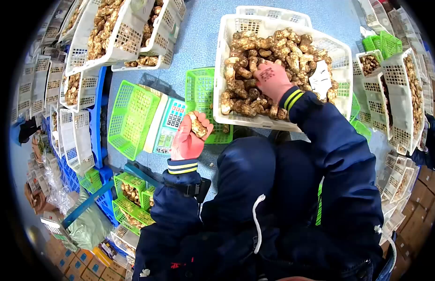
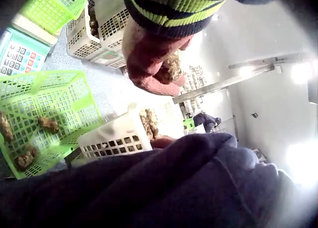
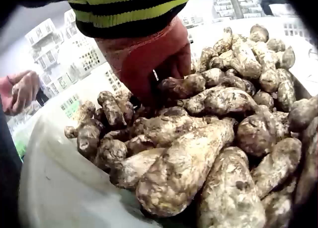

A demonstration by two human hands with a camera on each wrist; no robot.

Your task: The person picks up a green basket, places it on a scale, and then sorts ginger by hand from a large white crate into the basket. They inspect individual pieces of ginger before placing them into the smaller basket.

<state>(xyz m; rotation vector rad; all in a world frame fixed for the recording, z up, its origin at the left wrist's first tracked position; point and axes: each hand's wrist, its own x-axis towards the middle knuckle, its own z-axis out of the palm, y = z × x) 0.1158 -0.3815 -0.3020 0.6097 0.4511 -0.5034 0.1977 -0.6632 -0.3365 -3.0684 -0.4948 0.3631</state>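
Blue floor [image 1: 199,33] runs between white crates [image 1: 127,40] filled with tubers, and a scale [image 1: 174,114] rests on it at about 11 o'clock from the left hand [image 1: 188,143]. As I read it, the step in hand is picking tubers out of the large crate [image 1: 255,122], which lies at 2 o'clock from that hand. The right hand [image 1: 272,80] is down in the heap [image 1: 287,51], a white label [image 1: 321,79] at 3 o'clock from it; its fingertips are hidden, so I cannot tell whether they have closed on anything. Next, it probably needs to work a grip under one and lift it free without dragging neighbours along. The left hand is clamped on a single tuber [image 1: 197,125], thumb and fingers round it, toward 1 o'clock of the palm and at 8 o'clock from the right hand, well apart. Near 12 o'clock from the left hand, a green basket [image 1: 197,84] holds a few loose tubers [image 2: 48,124]; lowering the held one there seems a likely follow-up.
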